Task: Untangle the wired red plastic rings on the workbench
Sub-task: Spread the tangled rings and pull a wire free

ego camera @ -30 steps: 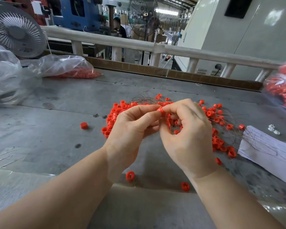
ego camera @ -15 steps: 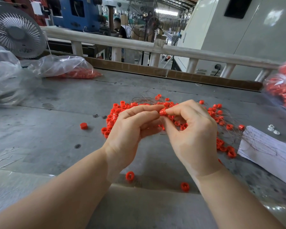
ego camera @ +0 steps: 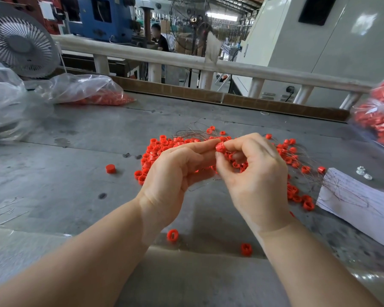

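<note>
A tangled heap of small red plastic rings (ego camera: 162, 147) strung on thin wire lies mid-bench, partly hidden behind my hands. Just above the heap, my right hand (ego camera: 257, 173) pinches one red ring (ego camera: 220, 147) between thumb and forefinger. The fingertips of my left hand (ego camera: 177, 167) meet the same ring from the left, pinching at it. Loose wires (ego camera: 193, 129) stick out at the far side of the heap. More wired rings (ego camera: 297, 196) trail off to the right.
Single rings lie loose at the left (ego camera: 110, 168) and near the front edge (ego camera: 172, 235) (ego camera: 246, 249). A white paper (ego camera: 359, 202) lies right, with bags of red rings at far left (ego camera: 87, 89) and right (ego camera: 381, 120). A fan (ego camera: 18, 43) and railing (ego camera: 231, 67) stand behind.
Both hands stay together over the heap; the pinched ring has shifted slightly right and my right fingers have spread a little.
</note>
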A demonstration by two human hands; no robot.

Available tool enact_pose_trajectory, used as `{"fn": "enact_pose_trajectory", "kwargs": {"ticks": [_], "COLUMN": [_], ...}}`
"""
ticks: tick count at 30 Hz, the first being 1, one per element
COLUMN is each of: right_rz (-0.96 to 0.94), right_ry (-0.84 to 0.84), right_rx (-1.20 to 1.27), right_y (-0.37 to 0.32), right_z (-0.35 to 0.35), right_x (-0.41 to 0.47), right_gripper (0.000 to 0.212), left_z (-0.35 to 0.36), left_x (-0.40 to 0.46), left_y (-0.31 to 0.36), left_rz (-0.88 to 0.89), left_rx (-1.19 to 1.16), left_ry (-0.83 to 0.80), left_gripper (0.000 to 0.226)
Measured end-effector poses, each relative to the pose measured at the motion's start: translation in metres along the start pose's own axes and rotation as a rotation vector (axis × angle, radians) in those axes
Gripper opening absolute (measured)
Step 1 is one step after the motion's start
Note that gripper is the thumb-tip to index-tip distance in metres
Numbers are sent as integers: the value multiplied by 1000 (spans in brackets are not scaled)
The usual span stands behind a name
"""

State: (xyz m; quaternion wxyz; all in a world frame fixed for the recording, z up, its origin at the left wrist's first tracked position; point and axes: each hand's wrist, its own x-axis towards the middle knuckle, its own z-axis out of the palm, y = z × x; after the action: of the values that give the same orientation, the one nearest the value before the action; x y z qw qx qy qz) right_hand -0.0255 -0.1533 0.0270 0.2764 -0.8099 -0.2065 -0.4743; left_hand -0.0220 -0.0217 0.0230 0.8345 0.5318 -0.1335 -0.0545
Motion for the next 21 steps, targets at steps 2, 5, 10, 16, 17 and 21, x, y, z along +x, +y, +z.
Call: {"fn": "enact_pose_trajectory", "kwargs": {"ticks": [2, 5, 10, 16, 17, 21], "right_rz": [-4, -11, -48, -55, -55, -88], "right_ry": [-3, -14, -33, -32, -30, -44], "right_rx": [-20, -52, -137, -162, -152, -79], "right_y": [0, 1, 0, 1, 1, 1], "right_z": [0, 0, -2, -4, -4, -2], "right_x": [0, 1, 2, 1, 1, 0], "right_gripper": [5, 6, 7, 8, 7, 3], "left_z": [0, -1, -2, -2, -2, -1], "left_x": [0, 1, 2, 0, 0, 0], "left_y": [-1, -3, -6, -6, -6, -2], "left_rz": [-2, -6, -9, -7, -6, -30], "left_rx": [-1, -4, 10, 57, 50, -42], "left_ry": [-9, -12, -20, -41, -41, -13], "left_gripper": [45, 43, 43, 48, 48, 33]}}
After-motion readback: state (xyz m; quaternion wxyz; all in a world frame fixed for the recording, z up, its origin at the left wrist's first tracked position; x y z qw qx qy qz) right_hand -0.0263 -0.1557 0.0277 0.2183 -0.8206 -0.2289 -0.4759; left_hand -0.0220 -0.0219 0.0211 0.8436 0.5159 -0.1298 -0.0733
